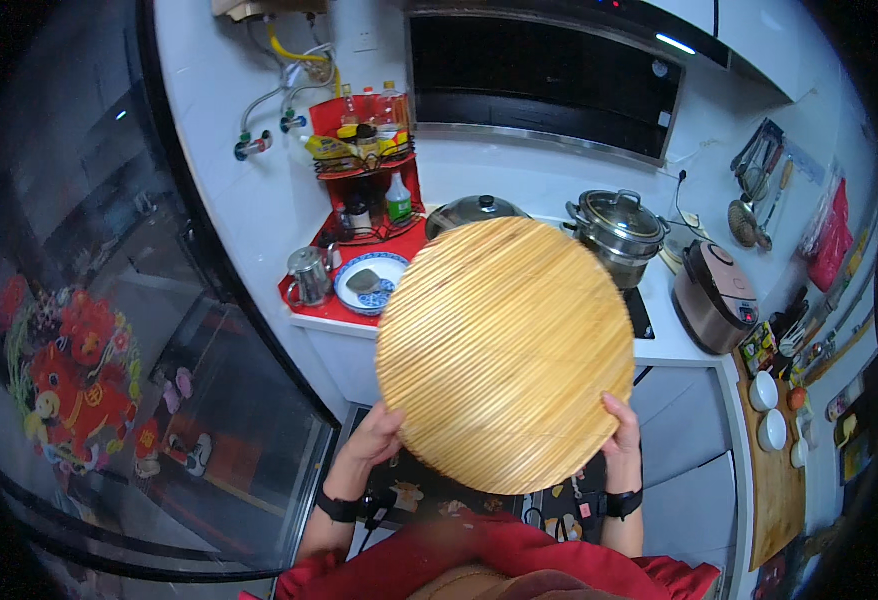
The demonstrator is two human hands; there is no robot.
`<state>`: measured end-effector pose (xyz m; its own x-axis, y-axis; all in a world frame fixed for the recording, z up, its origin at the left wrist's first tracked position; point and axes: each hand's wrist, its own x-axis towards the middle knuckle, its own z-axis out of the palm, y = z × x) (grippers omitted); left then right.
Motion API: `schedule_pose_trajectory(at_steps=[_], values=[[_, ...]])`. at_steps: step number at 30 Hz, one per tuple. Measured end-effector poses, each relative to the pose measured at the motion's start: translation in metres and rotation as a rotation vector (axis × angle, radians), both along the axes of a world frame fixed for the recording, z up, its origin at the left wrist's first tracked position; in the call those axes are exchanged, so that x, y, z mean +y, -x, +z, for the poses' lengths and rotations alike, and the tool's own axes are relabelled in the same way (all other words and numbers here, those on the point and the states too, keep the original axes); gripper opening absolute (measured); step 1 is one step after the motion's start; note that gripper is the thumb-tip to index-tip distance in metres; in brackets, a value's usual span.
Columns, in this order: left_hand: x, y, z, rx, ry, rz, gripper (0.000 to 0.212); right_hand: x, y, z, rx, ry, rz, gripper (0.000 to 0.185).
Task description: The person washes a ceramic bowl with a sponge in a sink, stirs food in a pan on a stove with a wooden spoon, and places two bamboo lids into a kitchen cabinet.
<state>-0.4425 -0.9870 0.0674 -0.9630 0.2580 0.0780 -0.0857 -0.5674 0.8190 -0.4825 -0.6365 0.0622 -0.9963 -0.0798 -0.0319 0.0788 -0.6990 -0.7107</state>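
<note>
A large round lid-like board of narrow straw-coloured stalks or slats [506, 352] is held up in front of me, its ridged face towards the camera. My left hand [380, 435] grips its lower left rim, thumb on the face and fingers mostly hidden beneath. At the lower right rim, my right hand [622, 426] holds it the same way. Behind the board, partly covered by it, are a lidded wok or pan [476, 208] and a blue-and-white dish [360, 277] with a dark flat utensil in it.
A steel steamer pot [619, 225] with a glass lid stands on the stove, left of a rice cooker [715, 296]. A metal jug [309, 274] and a red corner rack of bottles [364, 157] are at the left. White bowls [772, 430] sit on the wooden board [776, 517]. A glass door [244, 300] borders the left.
</note>
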Motion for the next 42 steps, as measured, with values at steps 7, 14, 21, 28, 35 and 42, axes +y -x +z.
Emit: schedule_pose_trajectory(at_steps=[7,14,21,28,35,42], values=[[0.032,0.068,0.075,0.393,0.355,-0.353,0.052,0.090,-0.027,0.004,0.094,0.010,-0.601,0.047],[-0.012,0.089,0.073,0.255,0.546,0.187,0.026,0.148,-0.048,0.000,0.214,0.060,-0.756,0.053],[-0.049,0.107,0.045,0.247,0.532,0.295,0.022,0.134,-0.053,0.012,0.261,0.124,-0.893,0.045],[-0.087,0.114,0.020,0.194,0.522,0.431,0.017,0.092,-0.038,0.002,0.378,0.116,-0.829,0.046],[-0.138,0.120,0.001,0.208,0.528,0.572,0.008,0.060,-0.058,0.010,0.339,0.022,-0.853,0.047],[-0.139,0.109,0.089,0.654,0.826,0.793,0.025,0.041,-0.068,0.019,0.296,-0.038,-0.986,0.044]])
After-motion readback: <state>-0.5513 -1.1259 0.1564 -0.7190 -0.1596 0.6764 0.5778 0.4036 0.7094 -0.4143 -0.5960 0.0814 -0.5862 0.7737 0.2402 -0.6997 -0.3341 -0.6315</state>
